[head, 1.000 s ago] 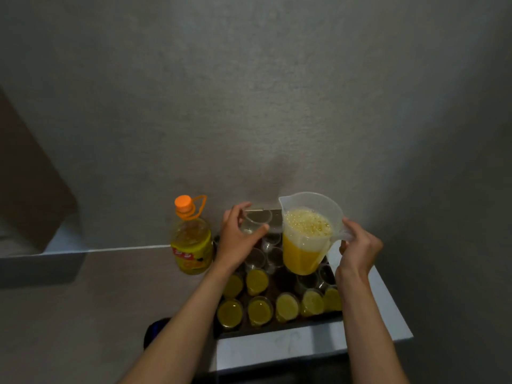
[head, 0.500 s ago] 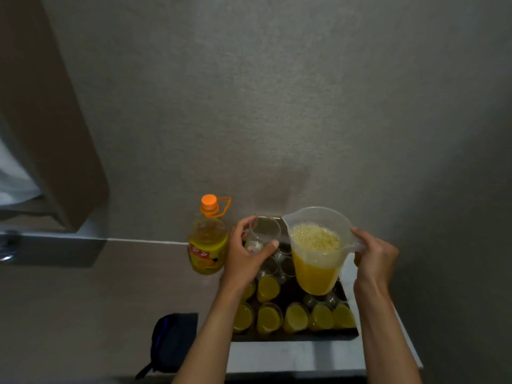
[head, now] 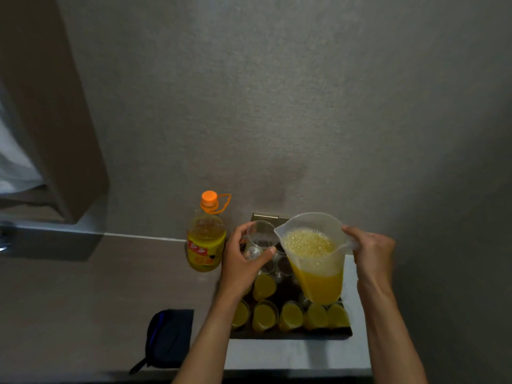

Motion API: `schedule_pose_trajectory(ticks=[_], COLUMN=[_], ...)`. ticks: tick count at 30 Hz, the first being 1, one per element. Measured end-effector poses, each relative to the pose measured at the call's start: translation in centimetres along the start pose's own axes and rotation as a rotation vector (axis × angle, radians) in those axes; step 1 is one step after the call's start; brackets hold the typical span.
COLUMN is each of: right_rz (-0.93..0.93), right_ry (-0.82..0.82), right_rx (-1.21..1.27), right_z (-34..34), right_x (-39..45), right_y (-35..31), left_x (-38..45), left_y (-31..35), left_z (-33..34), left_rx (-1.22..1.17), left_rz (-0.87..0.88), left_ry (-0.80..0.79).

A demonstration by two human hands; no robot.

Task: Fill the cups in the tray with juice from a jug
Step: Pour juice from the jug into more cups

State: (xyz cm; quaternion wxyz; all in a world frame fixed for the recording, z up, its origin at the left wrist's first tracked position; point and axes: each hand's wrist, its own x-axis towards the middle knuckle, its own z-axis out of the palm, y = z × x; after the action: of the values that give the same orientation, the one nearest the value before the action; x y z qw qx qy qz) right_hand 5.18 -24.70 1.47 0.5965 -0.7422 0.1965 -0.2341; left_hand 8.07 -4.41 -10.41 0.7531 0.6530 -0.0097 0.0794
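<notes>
Head view, looking down on a work surface set against a grey wall. The left hand point(head: 243, 266) grips an empty clear plastic cup point(head: 260, 239), thumb and fingers curled round its side wall, and holds it lifted above the far left part of the tray point(head: 291, 335), tilted so that its open mouth faces the jug. The right hand point(head: 370, 253) grips the handle of a translucent plastic jug point(head: 315, 256), fingers wrapped round the handle at the jug's right side; the jug hangs above the right half of the tray, its spout pointing left and lying just beside the rim of the held cup. Orange juice point(head: 318, 284) fills the lower part of the jug, with foam on top. No stream is seen passing from spout to cup. The dark tray rests on a white board point(head: 291, 353). Its near row holds five cups filled with juice point(head: 291, 314); one more filled cup point(head: 264, 285) stands in the row behind, under the left wrist; empty clear cups point(head: 282, 266) stand farther back, partly hidden by the hand and jug. Left of the tray stands a yellow juice bottle point(head: 206, 239), upright, with an orange cap point(head: 209, 197) on. A dark pouch point(head: 169, 338) lies on the surface near the left forearm.
</notes>
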Motion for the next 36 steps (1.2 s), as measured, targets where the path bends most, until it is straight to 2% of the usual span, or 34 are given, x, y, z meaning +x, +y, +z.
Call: schedule_pose_trajectory(ticks=[21,36], right_rz=[-0.083,-0.122], right_ry=[-0.015,-0.009], right_rx=[-0.311,-0.370], right_z=[1.2,1.9], right_x=[-0.6,-0.8], right_y=[-0.9,-1.8], left_x=[0.0,-0.5], left_y=[-0.4,-1.3], left_z=[-0.7,-1.4], left_rx=[0.043,0.067], left_rz=[-0.011,-0.024], left_ry=[-0.018,-0.026])
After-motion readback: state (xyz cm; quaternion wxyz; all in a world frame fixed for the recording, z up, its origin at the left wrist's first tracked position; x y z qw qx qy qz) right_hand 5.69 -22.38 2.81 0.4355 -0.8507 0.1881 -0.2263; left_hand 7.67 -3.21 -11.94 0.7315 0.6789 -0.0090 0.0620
